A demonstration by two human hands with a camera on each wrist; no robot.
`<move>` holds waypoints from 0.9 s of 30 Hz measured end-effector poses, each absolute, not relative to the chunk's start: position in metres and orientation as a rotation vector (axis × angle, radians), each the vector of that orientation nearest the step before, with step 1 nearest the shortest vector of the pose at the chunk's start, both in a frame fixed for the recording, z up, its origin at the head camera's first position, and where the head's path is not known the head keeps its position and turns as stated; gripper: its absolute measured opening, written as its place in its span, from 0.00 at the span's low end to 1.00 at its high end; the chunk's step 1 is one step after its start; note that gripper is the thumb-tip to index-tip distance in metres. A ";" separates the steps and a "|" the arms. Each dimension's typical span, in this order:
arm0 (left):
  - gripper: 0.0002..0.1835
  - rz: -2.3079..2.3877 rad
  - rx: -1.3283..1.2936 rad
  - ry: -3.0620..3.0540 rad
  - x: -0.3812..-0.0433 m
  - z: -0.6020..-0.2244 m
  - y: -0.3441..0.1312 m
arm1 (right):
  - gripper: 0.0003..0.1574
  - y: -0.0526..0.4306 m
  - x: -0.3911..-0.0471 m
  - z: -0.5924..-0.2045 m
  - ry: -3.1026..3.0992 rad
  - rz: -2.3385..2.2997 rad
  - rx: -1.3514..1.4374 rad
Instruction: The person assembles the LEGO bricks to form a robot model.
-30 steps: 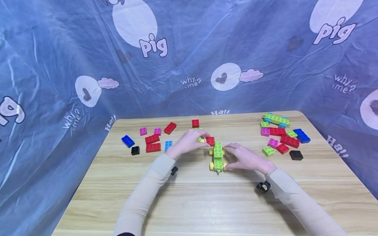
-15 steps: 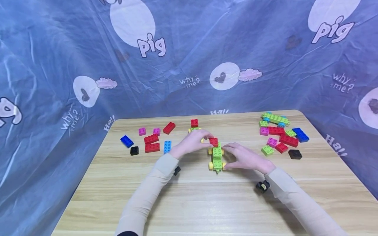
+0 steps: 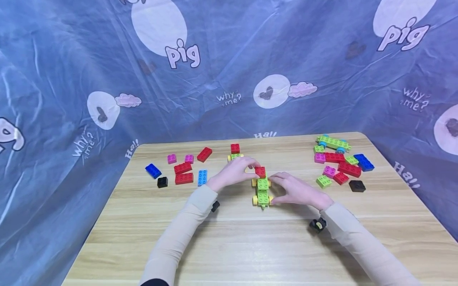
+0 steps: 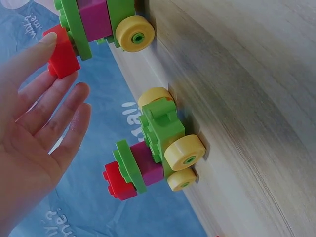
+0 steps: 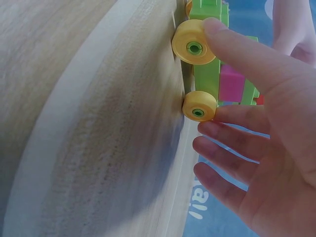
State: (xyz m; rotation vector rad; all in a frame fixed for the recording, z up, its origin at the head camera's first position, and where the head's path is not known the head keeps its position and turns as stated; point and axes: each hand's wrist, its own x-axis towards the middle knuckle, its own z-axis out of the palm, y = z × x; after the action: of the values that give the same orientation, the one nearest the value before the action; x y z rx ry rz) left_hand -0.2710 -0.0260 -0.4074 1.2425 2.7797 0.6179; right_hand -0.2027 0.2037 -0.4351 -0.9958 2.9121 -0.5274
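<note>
A green toy car (image 3: 262, 194) with yellow wheels stands lengthwise in mid-table, a pink brick and a green brick stacked on it. My left hand (image 3: 236, 172) pinches a red brick (image 3: 260, 172) between thumb and fingers. In the left wrist view that red brick (image 4: 64, 53) sits against the upper green brick; whether it is pressed fully down I cannot tell. My right hand (image 3: 297, 190) holds the car's right side, and in the right wrist view the thumb is on one yellow wheel (image 5: 194, 42) and the index finger at the other wheel (image 5: 199, 105).
Behind the left hand stands a similar car (image 4: 165, 131) topped with a red brick (image 3: 235, 148). Loose bricks lie at left, including a light-blue one (image 3: 202, 178) and a black one (image 3: 162, 182). More bricks (image 3: 348, 169) and a blue-wheeled car base (image 3: 333, 143) lie at right.
My left hand has moved slightly right with the red brick, from beside the stack to on top of the green brick's far end. The right hand has stayed at the car.
</note>
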 end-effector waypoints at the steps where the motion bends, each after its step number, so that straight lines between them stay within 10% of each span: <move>1: 0.22 0.610 1.245 2.782 -0.271 -0.407 -0.026 | 0.51 0.204 -0.203 -0.435 2.915 -0.527 -1.000; 27: 0.20 0.600 1.288 2.766 -0.265 -0.402 -0.025 | 0.52 0.204 -0.201 -0.434 2.919 -0.546 -1.027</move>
State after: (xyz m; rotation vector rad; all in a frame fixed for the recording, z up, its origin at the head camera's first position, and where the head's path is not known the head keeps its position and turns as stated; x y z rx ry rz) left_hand -0.2655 -0.0245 -0.4023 1.2884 2.7657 0.6002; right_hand -0.2011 0.2037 -0.4340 -1.0267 2.9191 -0.5461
